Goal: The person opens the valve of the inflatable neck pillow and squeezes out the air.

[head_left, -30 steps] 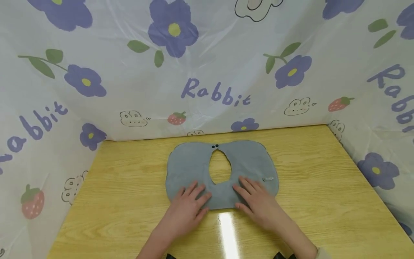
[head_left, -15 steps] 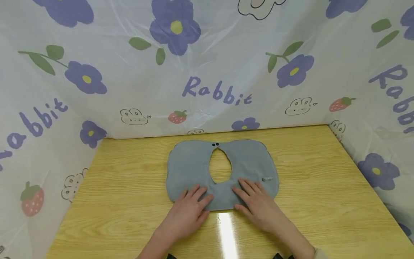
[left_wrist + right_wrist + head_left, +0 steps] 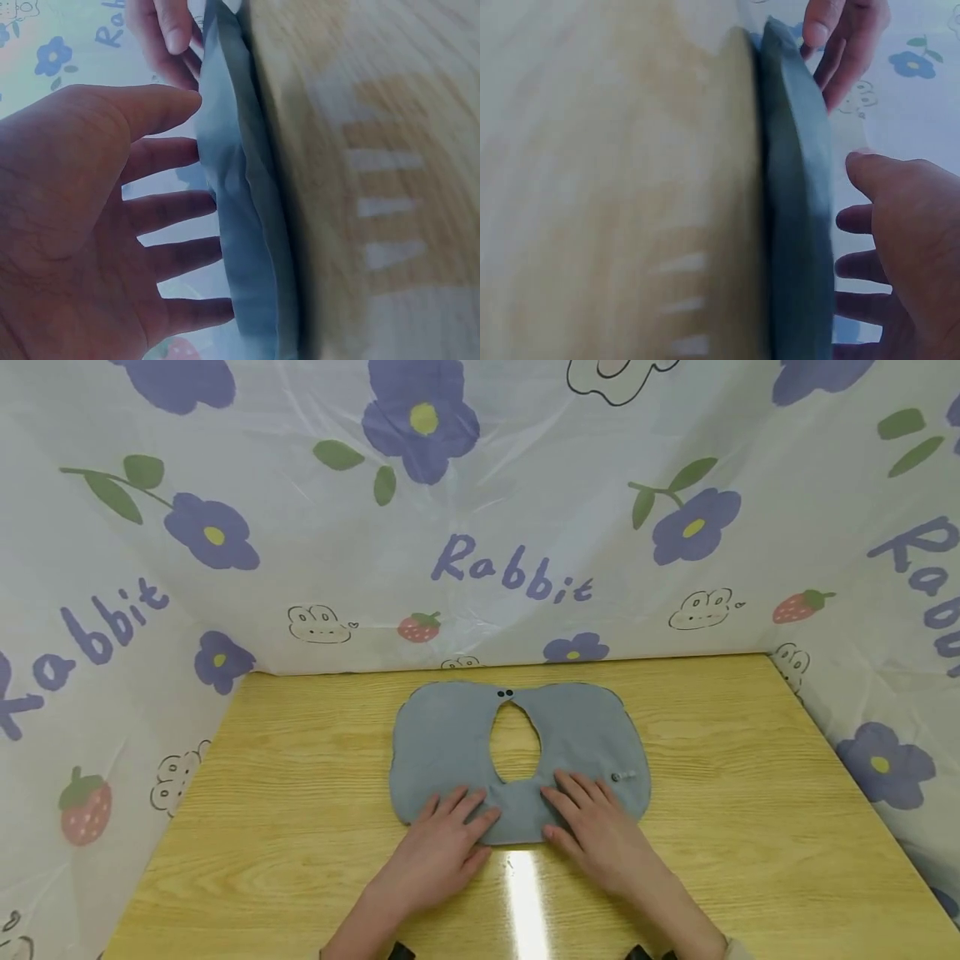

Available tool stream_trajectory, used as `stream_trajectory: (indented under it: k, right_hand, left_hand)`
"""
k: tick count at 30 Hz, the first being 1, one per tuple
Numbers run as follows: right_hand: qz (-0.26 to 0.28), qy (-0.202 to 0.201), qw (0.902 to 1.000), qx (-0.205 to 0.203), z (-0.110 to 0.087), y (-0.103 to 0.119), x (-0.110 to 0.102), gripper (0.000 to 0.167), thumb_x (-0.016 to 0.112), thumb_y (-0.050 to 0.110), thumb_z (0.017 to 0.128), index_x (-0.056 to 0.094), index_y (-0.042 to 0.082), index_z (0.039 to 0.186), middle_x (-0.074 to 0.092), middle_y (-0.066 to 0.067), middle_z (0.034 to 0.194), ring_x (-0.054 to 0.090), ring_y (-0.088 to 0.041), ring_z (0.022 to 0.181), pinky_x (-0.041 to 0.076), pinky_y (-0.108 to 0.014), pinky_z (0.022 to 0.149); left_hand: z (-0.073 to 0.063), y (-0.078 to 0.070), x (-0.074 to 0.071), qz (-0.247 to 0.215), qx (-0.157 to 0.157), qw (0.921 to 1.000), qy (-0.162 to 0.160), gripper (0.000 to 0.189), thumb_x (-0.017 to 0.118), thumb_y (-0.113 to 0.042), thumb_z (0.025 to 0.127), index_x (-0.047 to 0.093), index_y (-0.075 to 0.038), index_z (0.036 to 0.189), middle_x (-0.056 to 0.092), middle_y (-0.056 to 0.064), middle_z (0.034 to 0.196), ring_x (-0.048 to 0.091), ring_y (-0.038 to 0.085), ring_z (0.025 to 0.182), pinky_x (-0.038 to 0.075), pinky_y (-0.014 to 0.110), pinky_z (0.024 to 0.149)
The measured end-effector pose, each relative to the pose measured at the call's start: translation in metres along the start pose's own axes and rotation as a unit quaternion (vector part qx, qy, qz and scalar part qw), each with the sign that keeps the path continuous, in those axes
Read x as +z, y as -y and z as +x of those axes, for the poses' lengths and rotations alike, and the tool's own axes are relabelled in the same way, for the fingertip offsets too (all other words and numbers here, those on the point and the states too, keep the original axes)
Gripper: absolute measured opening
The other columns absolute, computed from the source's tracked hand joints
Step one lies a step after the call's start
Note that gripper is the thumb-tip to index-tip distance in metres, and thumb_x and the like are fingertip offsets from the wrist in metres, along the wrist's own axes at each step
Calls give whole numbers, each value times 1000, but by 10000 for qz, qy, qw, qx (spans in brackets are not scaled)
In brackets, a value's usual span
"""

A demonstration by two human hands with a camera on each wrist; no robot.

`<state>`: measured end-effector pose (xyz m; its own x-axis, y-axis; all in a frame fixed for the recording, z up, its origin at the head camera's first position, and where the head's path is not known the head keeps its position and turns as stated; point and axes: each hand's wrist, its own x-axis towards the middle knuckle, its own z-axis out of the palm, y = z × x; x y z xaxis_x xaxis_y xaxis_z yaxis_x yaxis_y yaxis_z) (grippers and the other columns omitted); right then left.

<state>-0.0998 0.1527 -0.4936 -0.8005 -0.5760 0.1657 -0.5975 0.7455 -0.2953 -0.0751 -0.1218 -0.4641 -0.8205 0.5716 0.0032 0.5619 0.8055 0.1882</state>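
A flat grey-blue neck pillow (image 3: 442,735) lies on the table, with an oval hole in its middle. Two dark snap buttons (image 3: 505,693) sit together at its far edge, and a small clear valve (image 3: 621,777) shows on its right half. My left hand (image 3: 442,847) rests on the near left part with fingers spread. On the near right part lies my right hand (image 3: 600,839), its fingers also spread and straight. Both wrist views show the pillow's low side edge, with the left palm (image 3: 67,195) and the right hand (image 3: 919,247) over it.
The wooden table (image 3: 300,760) extends around the pillow on all sides. A white curtain (image 3: 517,510) printed with flowers and rabbits stands along the back, left and right edges. Two small black objects (image 3: 401,952) peek in at the bottom edge.
The head view has shifted slightly. Both hands stay spread on the neck pillow, which keeps its place and shape.
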Motion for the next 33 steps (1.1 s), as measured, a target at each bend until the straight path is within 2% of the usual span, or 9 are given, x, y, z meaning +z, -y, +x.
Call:
stream_trajectory:
  k: [3,9,16,33]
  right_hand:
    - [-19,-142,9999,-7,4,3,-5,50,60,40,105,57,11,146,50,-17,152,45,-36,139,36,-62,110]
    - [-127,-183,9992,-339,9,16,-7,52,61,41,103,58,10,145,49,-17,153,46,-36,140,39,-62,108]
    - [-226,-121,9988,-412,7,25,-4,52,59,43,104,58,12,147,45,-16,156,43,-36,142,39,-62,108]
    - [-347,58,9982,-491,4,26,8,52,61,45,103,61,13,144,46,-15,156,41,-35,144,38,-63,108]
  left_hand:
    - [2,-5,-5,38,24,10000,-52,45,66,-36,101,63,-18,142,52,11,149,46,38,139,42,64,105]
    - [3,-19,-16,88,242,9996,-91,46,67,-36,101,63,-18,142,52,10,151,46,36,140,44,63,104]
    - [7,-25,-7,451,438,9980,-97,45,65,-40,102,63,-21,142,49,6,154,44,34,142,44,60,105]
    - [10,-22,8,343,417,9985,-36,44,66,-36,101,63,-21,143,51,6,152,41,34,144,44,64,103]
